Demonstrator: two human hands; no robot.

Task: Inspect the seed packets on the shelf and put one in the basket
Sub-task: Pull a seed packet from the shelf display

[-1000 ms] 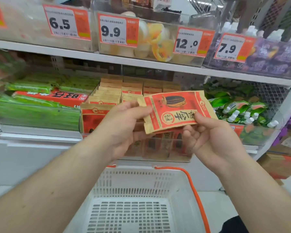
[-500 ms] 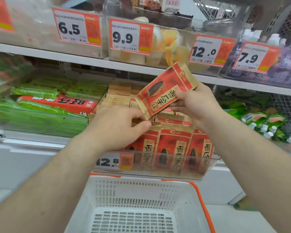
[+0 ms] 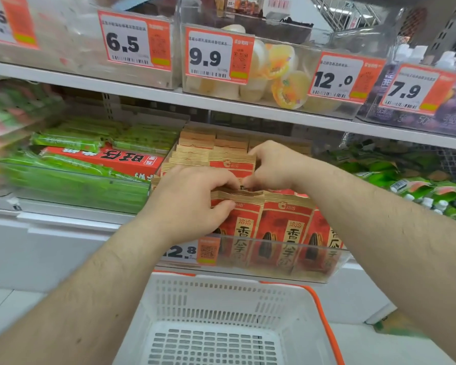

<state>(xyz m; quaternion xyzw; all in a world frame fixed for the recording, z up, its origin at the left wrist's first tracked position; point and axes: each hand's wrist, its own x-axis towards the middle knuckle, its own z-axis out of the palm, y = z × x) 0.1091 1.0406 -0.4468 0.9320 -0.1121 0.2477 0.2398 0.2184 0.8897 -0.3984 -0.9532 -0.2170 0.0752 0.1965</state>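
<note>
Red and tan sunflower seed packets (image 3: 287, 233) stand in rows inside a clear bin (image 3: 334, 270) on the middle shelf. My left hand (image 3: 192, 204) pinches the top edge of the front-left packet, thumb on its face. My right hand (image 3: 274, 167) is just behind, its curled fingers gripping a seed packet (image 3: 232, 164) that stands upright among the rows; its lower part is hidden. The white plastic basket (image 3: 221, 299) with an orange handle (image 3: 327, 320) sits below the bin and holds nothing.
Green snack packs (image 3: 71, 185) and a red box (image 3: 103, 156) fill the bin to the left. Green pouches (image 3: 406, 180) lie to the right. The upper shelf (image 3: 142, 88) carries clear bins of jelly cups (image 3: 282, 75) with orange price tags.
My right hand brought the packet down from in front of the upper shelf into the rows of the bin. My left hand moved onto the front packet. The view tilted slightly down.
</note>
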